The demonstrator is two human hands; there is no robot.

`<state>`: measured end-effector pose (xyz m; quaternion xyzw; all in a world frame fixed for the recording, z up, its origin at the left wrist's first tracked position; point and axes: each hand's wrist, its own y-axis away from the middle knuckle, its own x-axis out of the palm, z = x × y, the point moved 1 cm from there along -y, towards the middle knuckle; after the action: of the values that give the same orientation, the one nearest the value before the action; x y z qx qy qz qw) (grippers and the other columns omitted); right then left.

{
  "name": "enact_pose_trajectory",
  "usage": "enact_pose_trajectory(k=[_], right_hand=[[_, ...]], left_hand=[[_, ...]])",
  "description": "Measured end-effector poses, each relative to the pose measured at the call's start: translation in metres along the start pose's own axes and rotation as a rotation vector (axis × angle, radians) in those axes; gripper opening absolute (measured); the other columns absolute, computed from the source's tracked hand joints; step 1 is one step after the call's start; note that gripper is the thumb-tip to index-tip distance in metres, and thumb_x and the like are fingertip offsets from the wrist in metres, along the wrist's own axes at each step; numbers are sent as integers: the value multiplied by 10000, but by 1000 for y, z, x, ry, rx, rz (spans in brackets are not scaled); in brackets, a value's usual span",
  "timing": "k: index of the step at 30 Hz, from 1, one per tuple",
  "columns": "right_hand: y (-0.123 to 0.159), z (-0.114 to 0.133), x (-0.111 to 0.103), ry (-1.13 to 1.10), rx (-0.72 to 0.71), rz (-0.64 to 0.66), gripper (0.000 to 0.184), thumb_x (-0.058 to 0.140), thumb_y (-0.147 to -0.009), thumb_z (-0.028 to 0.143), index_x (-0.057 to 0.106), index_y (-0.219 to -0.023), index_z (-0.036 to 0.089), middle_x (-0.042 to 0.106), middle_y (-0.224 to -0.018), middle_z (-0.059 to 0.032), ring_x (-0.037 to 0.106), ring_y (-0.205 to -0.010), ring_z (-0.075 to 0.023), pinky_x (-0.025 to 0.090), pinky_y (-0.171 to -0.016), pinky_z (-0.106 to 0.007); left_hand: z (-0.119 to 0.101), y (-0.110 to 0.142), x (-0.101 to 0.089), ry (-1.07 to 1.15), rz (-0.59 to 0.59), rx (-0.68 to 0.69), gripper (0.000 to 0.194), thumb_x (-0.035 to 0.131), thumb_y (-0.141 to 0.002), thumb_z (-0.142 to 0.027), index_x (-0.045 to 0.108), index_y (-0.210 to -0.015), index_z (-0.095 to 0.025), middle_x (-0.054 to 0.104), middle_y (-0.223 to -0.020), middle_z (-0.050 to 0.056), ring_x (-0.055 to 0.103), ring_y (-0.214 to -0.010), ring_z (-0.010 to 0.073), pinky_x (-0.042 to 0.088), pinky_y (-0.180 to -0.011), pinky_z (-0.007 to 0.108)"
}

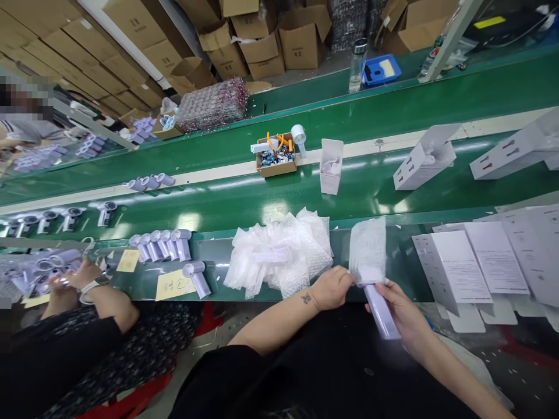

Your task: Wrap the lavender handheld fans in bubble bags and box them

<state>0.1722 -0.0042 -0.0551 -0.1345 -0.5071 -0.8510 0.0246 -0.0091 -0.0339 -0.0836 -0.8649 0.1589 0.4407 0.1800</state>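
Note:
A lavender handheld device point(382, 314), shaped like a small hair dryer, is partly inside a bubble-wrap pouch point(367, 247), its handle sticking out toward me. My right hand point(399, 308) is closed around the handle just below the pouch opening. The fingers of my left hand point(334, 287) pinch the edge of the pouch at its mouth. Left of my hands lies a pile of bubble-wrap pouches point(305, 250), with another lavender device point(271, 255) showing on or in it. The head of the device I hold is hidden by the pouch.
White printed boxes point(465, 270) stand at right. On the green conveyor point(209, 203) are an open white box point(332, 169) and a carton of small parts point(276, 169). Lavender devices point(161, 244) line the bench at left, near a co-worker's hands point(82, 276).

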Motion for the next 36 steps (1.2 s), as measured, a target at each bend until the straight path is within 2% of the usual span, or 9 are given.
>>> enact_pose_trajectory(k=[6,12,16,19,21,24,27,29,36], right_hand=[[-5,-20,3,77,-17,-122,337,765,-641,337,476,-774,225,586,-596,45,568,-506,-128,497,-464,-234],[16,-3,-5,393,-74,4,322,710,-673,466,528,-675,200,559,-652,25,557,-652,-129,518,-582,-246],[48,24,5,413,-248,22,303,712,-688,461,580,-694,189,620,-965,-34,587,-882,-185,527,-700,-278],[58,24,22,211,-351,162,281,710,-721,410,553,-681,181,637,-897,-23,610,-865,-177,522,-780,-312],[57,15,24,61,-374,200,267,719,-723,379,540,-706,181,639,-825,-14,625,-863,-180,516,-839,-364],[48,1,-3,-140,-394,-66,338,772,-663,354,518,-827,204,656,-865,-21,648,-830,-180,547,-788,-375],[33,-2,-48,-273,-553,-473,562,838,-544,332,444,-938,258,634,-797,38,648,-691,-145,566,-674,-330],[19,2,-66,-272,-642,-561,645,846,-503,355,396,-958,280,606,-785,64,641,-679,-149,567,-655,-358],[5,-4,-42,-77,-825,-764,501,765,-534,532,450,-781,231,552,-764,8,559,-824,-209,508,-777,-421]], left_hand=[[-14,-4,1,370,173,-154,141,451,-816,-149,565,-900,-138,615,-848,70,564,-810,161,470,-779,276],[-11,-34,-26,806,238,-758,155,498,-818,-213,611,-887,-132,585,-668,-8,529,-598,103,447,-594,216],[-11,-28,-61,865,195,-577,271,524,-835,-345,624,-987,-144,612,-807,30,559,-727,139,468,-695,264],[-13,-25,-73,716,175,-292,668,710,-678,-452,494,-1267,-225,535,-1166,96,505,-1063,251,443,-877,372],[-12,-26,-65,585,185,-206,645,737,-654,-390,520,-1246,-253,534,-1163,89,483,-1094,269,417,-915,402],[0,-29,-45,548,50,-312,166,575,-789,-275,658,-909,-195,599,-891,47,554,-893,194,441,-847,334],[15,-28,-37,713,-82,-491,207,530,-818,-346,612,-766,-163,561,-734,9,549,-684,132,467,-652,252],[22,-27,-43,876,-89,-593,287,502,-829,-436,581,-800,-162,516,-654,-24,494,-523,93,426,-488,213],[35,-22,-106,1329,-294,-698,403,676,-684,-506,535,-771,-138,509,-609,-34,454,-461,60,304,-332,154]])
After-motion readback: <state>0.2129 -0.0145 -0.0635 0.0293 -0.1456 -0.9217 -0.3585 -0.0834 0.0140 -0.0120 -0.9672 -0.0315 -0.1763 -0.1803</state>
